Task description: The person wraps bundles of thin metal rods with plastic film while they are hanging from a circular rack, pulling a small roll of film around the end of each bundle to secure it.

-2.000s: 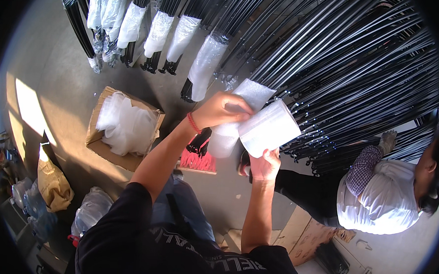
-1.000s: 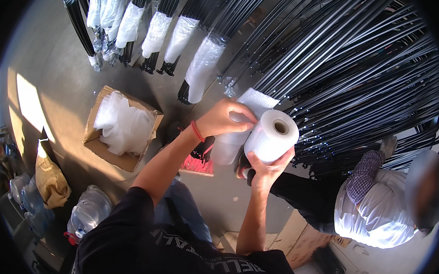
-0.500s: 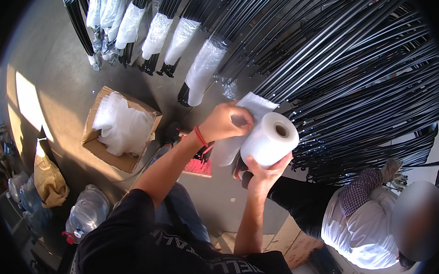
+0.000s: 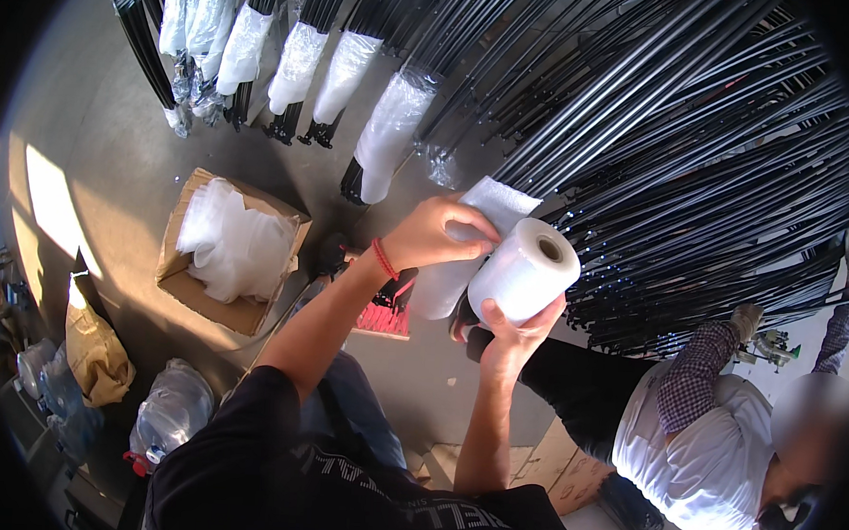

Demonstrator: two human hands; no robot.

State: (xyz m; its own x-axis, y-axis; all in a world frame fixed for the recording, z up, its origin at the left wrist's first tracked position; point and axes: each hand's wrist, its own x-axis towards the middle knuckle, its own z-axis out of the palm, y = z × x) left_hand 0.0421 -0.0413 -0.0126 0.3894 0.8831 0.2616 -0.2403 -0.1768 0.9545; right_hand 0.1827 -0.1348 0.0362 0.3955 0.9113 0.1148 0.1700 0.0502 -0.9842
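Note:
My right hand (image 4: 522, 332) is wrapped round the lower end of a thick roll of clear stretch film (image 4: 518, 279), its cardboard core facing up. Close against the roll's left side, my left hand (image 4: 445, 235) has its thumb and fingers pinched together; what lies between them is too thin or hidden to make out. Behind that hand, a white wrapping sheet (image 4: 503, 204) covers the near end of a bundle of black rods (image 4: 584, 144). The sheet hangs down below my left hand.
Wrapped rod bundles (image 4: 393, 134) stand at the far left. Loose black rods (image 4: 725, 204) fill the right. An open carton (image 4: 279, 291) holds white sheeting. Large plastic bottles (image 4: 172, 405) lie lower left. A co-worker in a white top (image 4: 694, 442) bends over the rods at right.
My left hand's fingers have come closer to the roll, and the gap between thumb and forefinger has narrowed. The co-worker at right has shifted, with a second sleeve now showing.

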